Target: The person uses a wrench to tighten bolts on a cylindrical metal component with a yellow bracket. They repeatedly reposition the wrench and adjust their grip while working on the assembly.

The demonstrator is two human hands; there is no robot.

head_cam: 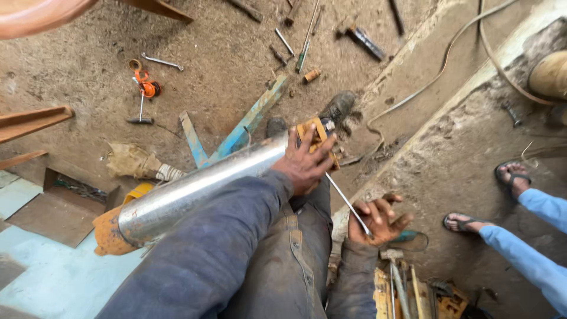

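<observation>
A long shiny steel cylinder [201,183] lies slanted across my lap, with an orange cap at its near end [109,236]. My left hand [304,162] presses flat on its far end, over a yellow metal bracket [319,133] fixed there. My right hand [378,221] grips a thin metal rod [348,204] that runs up toward the bracket. My dark sleeves and trousers fill the lower middle.
Loose tools lie on the dirt floor: a wrench [162,61], an orange-handled tool [146,87], a screwdriver [302,59]. A blue metal bar [248,121] lies beyond the cylinder. Another person's sandalled feet [514,177] stand at right. More tools [401,289] lie beside my right arm.
</observation>
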